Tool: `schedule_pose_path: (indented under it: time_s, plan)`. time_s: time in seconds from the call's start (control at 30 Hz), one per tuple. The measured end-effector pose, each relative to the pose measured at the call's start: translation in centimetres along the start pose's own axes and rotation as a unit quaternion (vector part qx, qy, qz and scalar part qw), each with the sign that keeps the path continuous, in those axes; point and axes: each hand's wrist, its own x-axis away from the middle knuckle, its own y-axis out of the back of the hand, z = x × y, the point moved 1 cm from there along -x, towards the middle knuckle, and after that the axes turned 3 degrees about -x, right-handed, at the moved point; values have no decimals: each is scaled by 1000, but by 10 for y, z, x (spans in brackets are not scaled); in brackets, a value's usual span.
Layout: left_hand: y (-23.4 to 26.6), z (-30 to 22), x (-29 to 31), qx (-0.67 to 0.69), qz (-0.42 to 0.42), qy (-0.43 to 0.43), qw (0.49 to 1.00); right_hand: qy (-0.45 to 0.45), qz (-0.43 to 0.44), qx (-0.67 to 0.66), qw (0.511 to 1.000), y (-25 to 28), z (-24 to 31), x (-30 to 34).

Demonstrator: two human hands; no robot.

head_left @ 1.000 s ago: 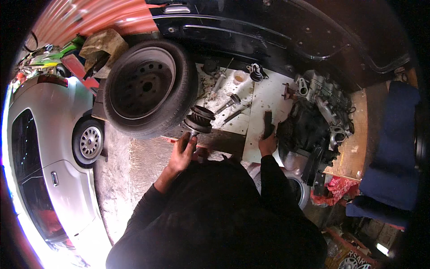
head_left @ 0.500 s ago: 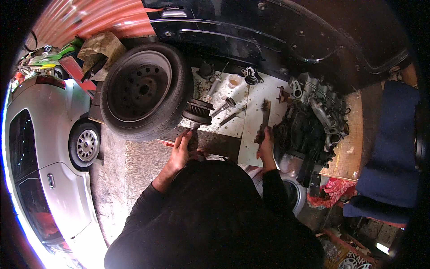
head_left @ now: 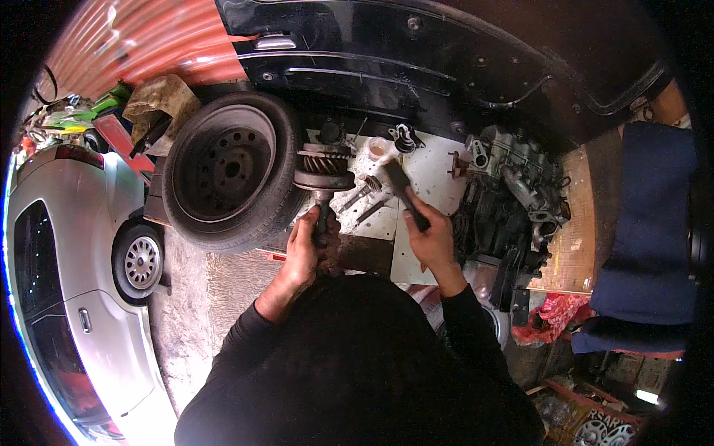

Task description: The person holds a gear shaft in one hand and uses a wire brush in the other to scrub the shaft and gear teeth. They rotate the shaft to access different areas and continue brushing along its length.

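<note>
Steel-grey, the geared shaft hangs over the near edge of the counter, beside the tyre, the left hand's fingers wrapped round its lower end; the right hand's fingers grip a tilted, blurred brush.

Black top; long black sleeves ending above wrists; fingers bare.

Red corrugated sheeting at upper left; pale, worn floor brightly lit; white-topped table; right side dim.
</note>
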Motion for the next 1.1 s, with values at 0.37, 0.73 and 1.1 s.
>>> schedule_pose_path:
  time_s: [0.37,0.73,1.1]
  plan:
    - [-10,-16,-1,65,82,-6,995,-1,-51,-58,997,-10,31,-4]
    - [-32,-35,-6,-126,-13,-110,986,65,-42,3,997,29,43,-21]
    - [-49,-80,-25,-376,-2,-464,802,361,-127,-9,924,46,114,-45]
